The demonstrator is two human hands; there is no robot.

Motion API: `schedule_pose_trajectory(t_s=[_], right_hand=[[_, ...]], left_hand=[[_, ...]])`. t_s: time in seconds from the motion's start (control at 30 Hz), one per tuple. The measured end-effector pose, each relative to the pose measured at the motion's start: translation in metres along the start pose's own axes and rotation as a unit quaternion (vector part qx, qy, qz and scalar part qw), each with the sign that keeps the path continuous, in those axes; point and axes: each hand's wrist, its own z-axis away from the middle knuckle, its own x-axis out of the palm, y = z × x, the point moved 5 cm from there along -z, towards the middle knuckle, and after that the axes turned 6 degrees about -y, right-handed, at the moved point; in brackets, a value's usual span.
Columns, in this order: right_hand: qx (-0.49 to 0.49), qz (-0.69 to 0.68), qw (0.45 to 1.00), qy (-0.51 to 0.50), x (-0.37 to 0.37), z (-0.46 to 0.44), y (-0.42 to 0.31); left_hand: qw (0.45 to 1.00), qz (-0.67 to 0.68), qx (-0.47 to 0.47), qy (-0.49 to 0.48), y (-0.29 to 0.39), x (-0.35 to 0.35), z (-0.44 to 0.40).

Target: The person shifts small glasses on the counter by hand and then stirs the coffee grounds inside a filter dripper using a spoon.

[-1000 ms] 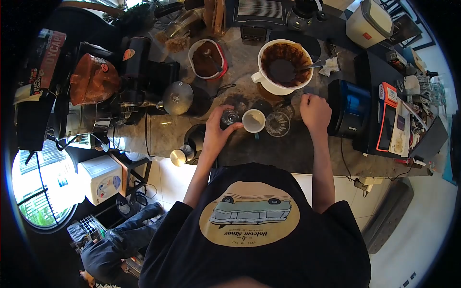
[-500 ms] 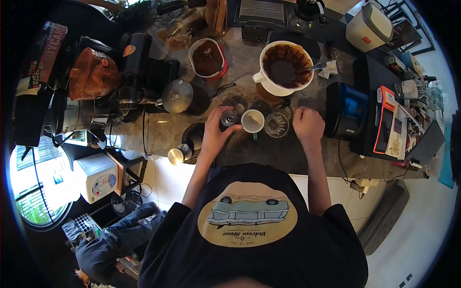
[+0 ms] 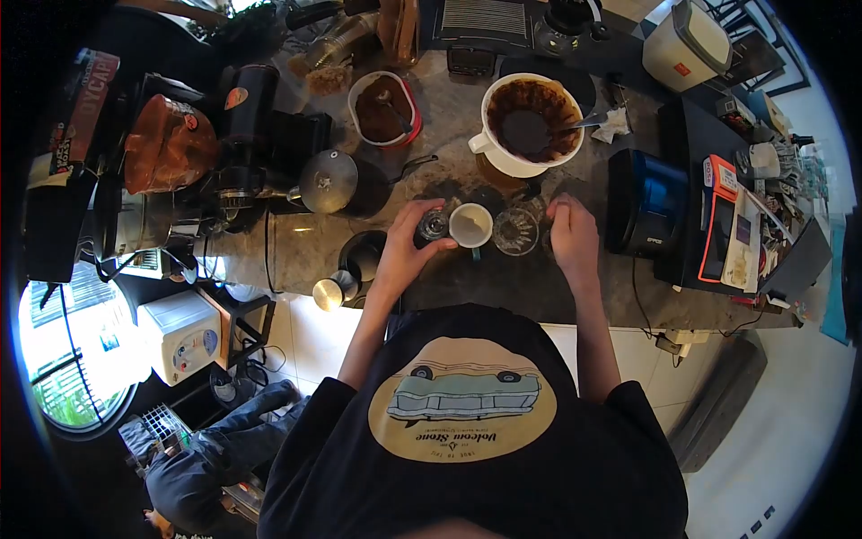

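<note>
My left hand (image 3: 407, 242) curves around a small clear glass (image 3: 433, 225), thumb and fingers on its sides. Its thumb tip reaches close to a white-rimmed cup (image 3: 470, 225), which stands just right of that glass; whether they touch I cannot tell. Right of the cup is a wider clear glass (image 3: 515, 232) with a ribbed pattern. My right hand (image 3: 575, 235) rests beside this glass with its fingers curled in, fingertips near the rim. What lies between those fingertips, if anything, is hidden.
Behind the cups stands a white coffee dripper (image 3: 481, 144) with dark grounds and a spoon. A tub of brown powder (image 3: 415, 135), a metal kettle (image 3: 329, 181) and a blue-black machine (image 3: 648, 205) surround the spot. At lower left, a person (image 3: 193, 476) is near the floor.
My left hand and the small glass have shifted slightly right, closer to the cup. My right hand has moved a little left toward the ribbed glass, its fingers changing pose.
</note>
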Motion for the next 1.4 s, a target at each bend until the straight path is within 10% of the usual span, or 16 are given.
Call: schedule_pose_trajectory(t_s=[0.7,0.9,1.03,1.4], right_hand=[[-0.032,-0.136,0.990,0.022,-0.019,0.013,-0.005],[-0.143,-0.015,0.989,-0.024,-0.037,0.050,0.007],[-0.020,-0.046,0.998,-0.044,-0.042,0.080,0.024],[-0.145,0.133,0.972,0.128,0.000,0.097,0.079]], left_hand=[[1.000,-0.014,-0.017,0.014,0.002,-0.006,0.007],[0.992,-0.014,-0.034,0.124,0.008,-0.019,0.033],[0.977,-0.018,-0.029,0.212,0.005,-0.018,0.064],[0.987,-0.152,0.057,0.008,-0.008,0.029,0.070]])
